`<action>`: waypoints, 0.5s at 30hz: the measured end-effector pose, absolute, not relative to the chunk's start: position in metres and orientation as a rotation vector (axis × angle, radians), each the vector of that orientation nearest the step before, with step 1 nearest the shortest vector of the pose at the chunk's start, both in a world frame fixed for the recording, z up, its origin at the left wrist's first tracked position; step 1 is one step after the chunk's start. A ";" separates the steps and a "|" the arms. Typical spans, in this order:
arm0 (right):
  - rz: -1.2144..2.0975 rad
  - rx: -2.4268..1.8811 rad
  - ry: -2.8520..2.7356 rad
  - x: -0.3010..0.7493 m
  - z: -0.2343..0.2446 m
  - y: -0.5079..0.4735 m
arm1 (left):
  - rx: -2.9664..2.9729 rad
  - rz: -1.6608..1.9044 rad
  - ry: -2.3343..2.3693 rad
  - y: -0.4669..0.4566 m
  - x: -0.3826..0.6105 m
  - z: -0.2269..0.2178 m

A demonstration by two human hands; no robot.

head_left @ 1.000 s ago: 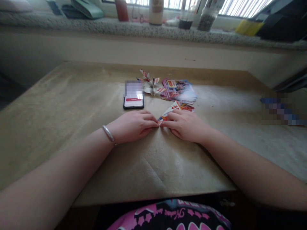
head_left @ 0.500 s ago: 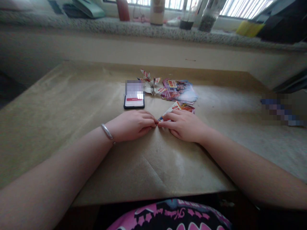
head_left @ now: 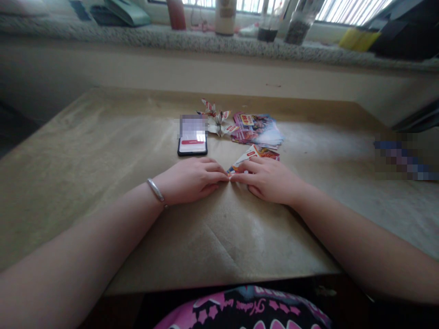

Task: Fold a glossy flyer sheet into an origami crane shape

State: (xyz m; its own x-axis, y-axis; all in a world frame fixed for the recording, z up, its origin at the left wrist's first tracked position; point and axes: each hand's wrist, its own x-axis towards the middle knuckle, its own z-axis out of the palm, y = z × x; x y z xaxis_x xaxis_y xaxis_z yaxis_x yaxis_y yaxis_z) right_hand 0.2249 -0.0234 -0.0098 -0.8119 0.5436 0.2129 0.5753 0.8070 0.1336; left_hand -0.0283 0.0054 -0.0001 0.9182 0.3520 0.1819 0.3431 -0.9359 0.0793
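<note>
A printed leaflet (head_left: 253, 151), seemingly part-folded, lies at the frame's centre, its lower-left tip held in the drawn-together fingertips of the left hand (head_left: 194, 179) and the right hand (head_left: 270, 179), which covers its lower part. Folded paper shapes (head_left: 218, 130), upper centre, look finished; this piece seems unfinished, and the leaflet stack (head_left: 262, 132) to their right appears unfolded

Left hand (head_left: 195, 179): at a tip of the folded paper (head_left: 243, 158)
Right hand (head_left: 269, 179): over the folded paper
Phone (head_left: 192, 147): lit, beside the paper shapes (head_left: 219, 126)
Leaflets (head_left: 259, 128): stacked beyond the folded paper
</note>
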 end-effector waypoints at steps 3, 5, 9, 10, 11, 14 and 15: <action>-0.301 -0.861 -2.838 0.226 -0.008 -0.024 | 3.038 0.292 0.543 0.005 -0.028 0.001; -0.291 -0.847 -2.846 0.228 -0.007 -0.024 | 3.042 0.280 0.540 0.004 -0.027 0.002; -0.268 -0.867 -2.851 0.231 -0.007 -0.024 | 3.048 0.269 0.553 0.004 -0.027 0.002; -0.262 -0.871 -2.854 0.232 -0.006 -0.023 | 3.046 0.267 0.555 0.005 -0.027 0.002; -0.256 -0.873 -2.860 0.232 -0.006 -0.023 | 3.045 0.265 0.555 0.005 -0.028 0.001; -0.254 -0.866 -2.870 0.234 -0.005 -0.023 | 3.039 0.285 0.545 0.005 -0.028 0.001; -0.261 -0.864 -2.868 0.235 -0.004 -0.024 | 3.039 0.293 0.540 0.005 -0.028 0.001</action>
